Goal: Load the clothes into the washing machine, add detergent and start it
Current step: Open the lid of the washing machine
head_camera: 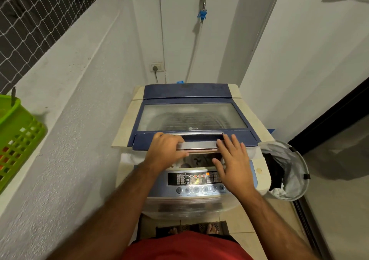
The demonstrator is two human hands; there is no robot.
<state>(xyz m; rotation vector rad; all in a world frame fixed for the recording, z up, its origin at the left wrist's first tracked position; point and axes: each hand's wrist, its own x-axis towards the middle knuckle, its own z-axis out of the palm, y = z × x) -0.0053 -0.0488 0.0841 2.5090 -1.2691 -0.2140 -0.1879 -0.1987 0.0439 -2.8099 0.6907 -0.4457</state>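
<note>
The left hand [166, 150] grips the lid handle [196, 145] of the washing machine [191, 180]; the right hand [232, 163] lies flat, fingers straight. Opening step, I judge; clothes wait in the hamper [287, 172] right of the machine.

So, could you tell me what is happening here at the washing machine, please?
A person stands at a top-loading washing machine. The left hand grips the silver handle at the front edge of the blue lid, which is raised slightly. The right hand rests open against the same handle. The control panel is lit. To the right, a mesh laundry hamper holds dark clothes, not yet loaded.
</note>
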